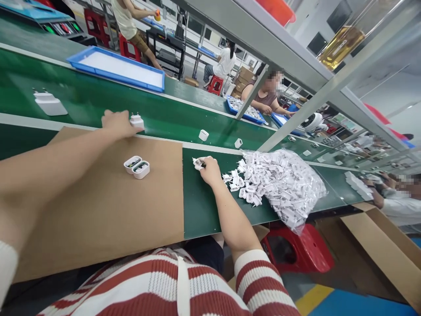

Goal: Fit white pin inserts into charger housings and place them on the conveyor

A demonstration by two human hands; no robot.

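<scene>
My left hand reaches to the green belt, its thumb and forefinger around a white two-pin plug charger whose pins point up. Between the fingers of my right hand is a small white plug piece, held just above the green bench. Two open white charger housings stand side by side on the cardboard sheet, with dark and green parts inside. Right of my right hand, loose white plug pieces spill from a clear plastic bag full of them.
Another white charger stands on the belt at left; two white housings sit farther right. Beyond lies a blue tray. A metal post slants across. A red stool and cardboard box stand below right. Co-workers sit around.
</scene>
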